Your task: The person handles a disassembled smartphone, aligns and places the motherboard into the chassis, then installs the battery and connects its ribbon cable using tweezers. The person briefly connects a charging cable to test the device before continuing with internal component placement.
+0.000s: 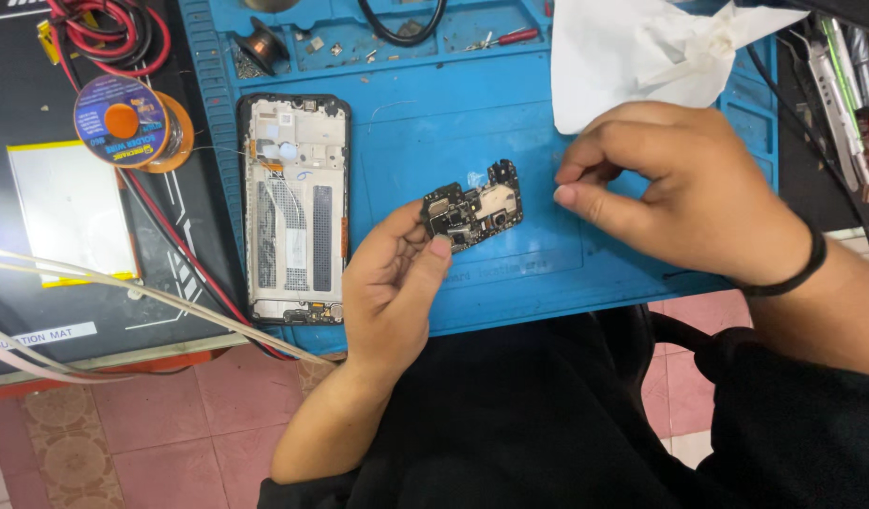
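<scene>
The circuit board (473, 214), pinched at its near-left corner by the left hand (397, 283), could slip onto the blue mat (510, 123), while the right hand (680, 188), fingers curled together on nothing visible, hovers just right of it.

Single head view, steeply down, close over blue mat (510, 123)

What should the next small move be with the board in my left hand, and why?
Probably bring the right hand in to the board. The left hand pinches the board by its lower edge above the blue mat, and the right fingertips hover curled just beside it, apart. The opened phone lies left, away from both hands.
</scene>
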